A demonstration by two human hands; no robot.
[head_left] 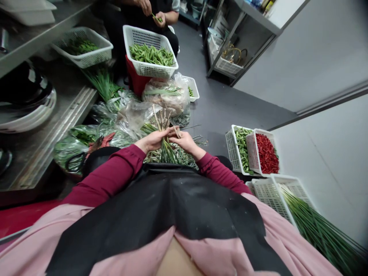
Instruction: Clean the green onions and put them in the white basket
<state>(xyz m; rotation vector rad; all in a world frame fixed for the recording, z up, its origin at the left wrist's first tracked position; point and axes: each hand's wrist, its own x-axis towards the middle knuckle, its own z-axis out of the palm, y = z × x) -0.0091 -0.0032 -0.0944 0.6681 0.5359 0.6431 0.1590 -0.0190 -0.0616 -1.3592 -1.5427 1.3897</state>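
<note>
My left hand point(153, 140) is closed round a bunch of long thin green stalks point(166, 150), held in front of my apron. Their pale, dry-looking ends point away from me, and the green parts hang towards my lap. Close beside it, my right hand point(185, 142) pinches a thin pale strip point(177, 132), perhaps a stalk end, its fingers touching the bunch. Beneath both hands lies a loose heap of similar stalks and trimmings point(186, 156). Black-handled scissors point(75, 163) rest on a plastic bag at my left.
Ahead, a co-worker's hands point(159, 19) hold green pods above a white basket point(149, 69) of pods. Clear plastic bags point(166, 94) of vegetables lie between us. On the right stand baskets of red chillies point(267, 153), green peppers point(243, 147) and long green onions point(313, 226). A metal shelf point(71, 126) borders the left.
</note>
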